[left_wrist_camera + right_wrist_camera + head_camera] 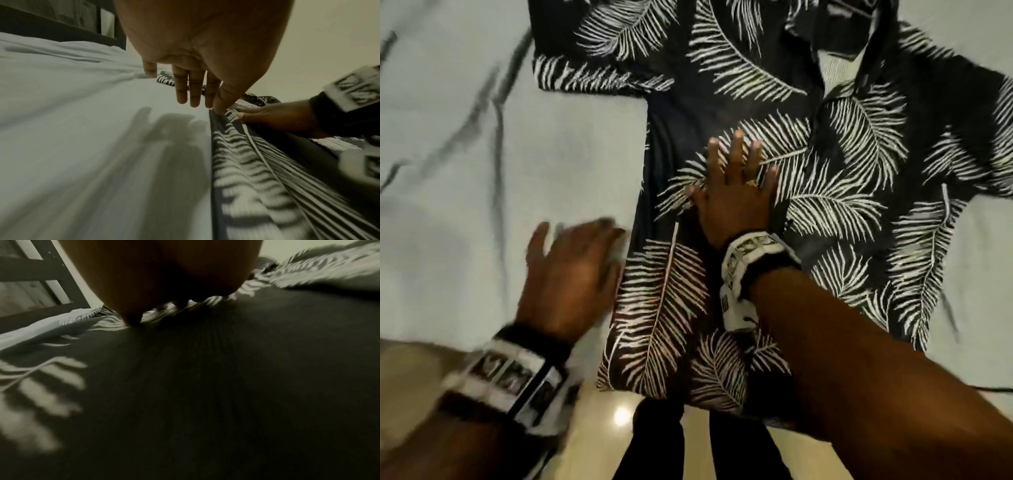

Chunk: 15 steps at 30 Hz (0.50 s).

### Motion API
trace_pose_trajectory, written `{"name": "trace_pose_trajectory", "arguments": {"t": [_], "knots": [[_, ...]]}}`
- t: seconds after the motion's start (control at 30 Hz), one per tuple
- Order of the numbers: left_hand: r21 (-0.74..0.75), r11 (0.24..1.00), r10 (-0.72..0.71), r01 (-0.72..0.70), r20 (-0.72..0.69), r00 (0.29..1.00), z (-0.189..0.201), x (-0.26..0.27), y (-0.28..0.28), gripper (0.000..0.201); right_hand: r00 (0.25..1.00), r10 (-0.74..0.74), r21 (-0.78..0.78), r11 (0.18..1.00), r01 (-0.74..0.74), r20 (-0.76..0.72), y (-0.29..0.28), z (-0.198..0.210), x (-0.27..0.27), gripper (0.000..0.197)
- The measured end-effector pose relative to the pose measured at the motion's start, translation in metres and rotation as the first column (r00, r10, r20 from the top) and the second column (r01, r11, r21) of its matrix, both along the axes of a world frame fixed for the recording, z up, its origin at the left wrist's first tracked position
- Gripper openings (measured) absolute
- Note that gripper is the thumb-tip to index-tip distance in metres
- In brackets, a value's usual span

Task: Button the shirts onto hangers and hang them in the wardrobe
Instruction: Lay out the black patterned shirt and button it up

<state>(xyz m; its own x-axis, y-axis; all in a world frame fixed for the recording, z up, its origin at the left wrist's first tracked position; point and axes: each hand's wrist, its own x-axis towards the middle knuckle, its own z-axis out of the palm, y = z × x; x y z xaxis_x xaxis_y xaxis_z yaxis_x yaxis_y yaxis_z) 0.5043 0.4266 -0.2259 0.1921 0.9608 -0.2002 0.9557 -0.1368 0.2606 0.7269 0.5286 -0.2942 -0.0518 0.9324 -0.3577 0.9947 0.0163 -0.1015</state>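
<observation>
We see the dark leaf-print shirt spread flat on the pale bed sheet, its hem hanging over the bed's near edge. The right hand lies flat on the shirt's middle, fingers straight and spread, gripping nothing. The left hand, blurred, hovers over the sheet with straight fingers, 1 fingertip at the shirt's left edge.
</observation>
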Motion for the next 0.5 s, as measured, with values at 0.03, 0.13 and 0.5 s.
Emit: {"name": "trace_pose_trajectory", "arguments": {"t": [0.03,0.13,0.5], "knots": [[0.006,0.999,0.033,-0.033,0.051,0.998,-0.004,0.006,0.027,0.048,0.999,0.047,-0.029,0.998,-0.048,-0.02,-0.001,-0.001,-0.012,0.081],[-0.033,0.974,0.225,-0.223,0.097,0.97,-0.023,0.007,0.1,0.039,0.833,0.525,-0.099,0.832,-0.546,-0.176,-0.032,0.008,-0.045,0.074],[0.038,0.999,0.019,-0.012,-0.168,0.986,-0.044,-0.028,0.224,0.066,0.987,0.127,-0.011,0.992,-0.128,-0.095,0.07,0.001,-0.003,0.082]]}}
